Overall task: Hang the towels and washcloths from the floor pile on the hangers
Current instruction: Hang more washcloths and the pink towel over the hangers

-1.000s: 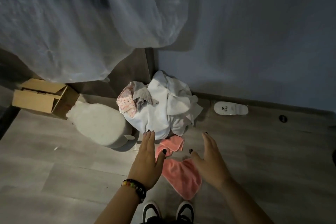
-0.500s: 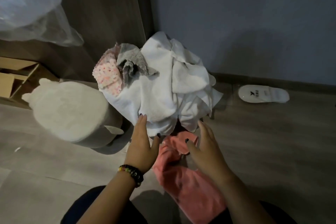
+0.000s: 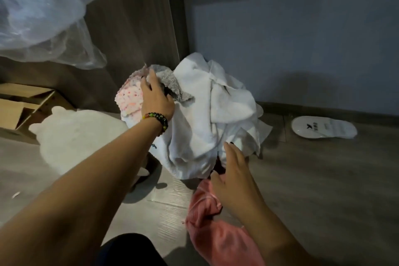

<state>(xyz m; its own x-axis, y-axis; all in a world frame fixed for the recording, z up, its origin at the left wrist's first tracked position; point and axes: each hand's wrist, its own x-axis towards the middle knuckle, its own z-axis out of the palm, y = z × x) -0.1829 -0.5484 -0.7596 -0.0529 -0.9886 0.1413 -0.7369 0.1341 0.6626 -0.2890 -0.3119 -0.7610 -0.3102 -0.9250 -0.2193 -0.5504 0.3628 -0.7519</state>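
The pile sits on the floor in the corner: a big white towel (image 3: 200,119), a grey washcloth (image 3: 172,84) and a pink speckled washcloth (image 3: 129,99) on top at the left. A salmon-pink towel (image 3: 216,235) lies on the floor in front of it. My left hand (image 3: 156,97) reaches over the top of the pile, its fingers curled into the grey washcloth beside the speckled one. My right hand (image 3: 235,177) hovers with straight fingers over the pink towel, fingertips at the white towel's lower edge. No hangers are in view.
A white plush cushion (image 3: 75,136) lies left of the pile, with a cardboard box (image 3: 21,106) behind it. Clear plastic sheeting (image 3: 43,11) hangs at the upper left. A white slipper (image 3: 323,127) lies by the wall on the right.
The view has come closer to the pile. My left hand moved from the white towel's lower edge up to the grey washcloth on top. My right hand stayed near the pink towel.
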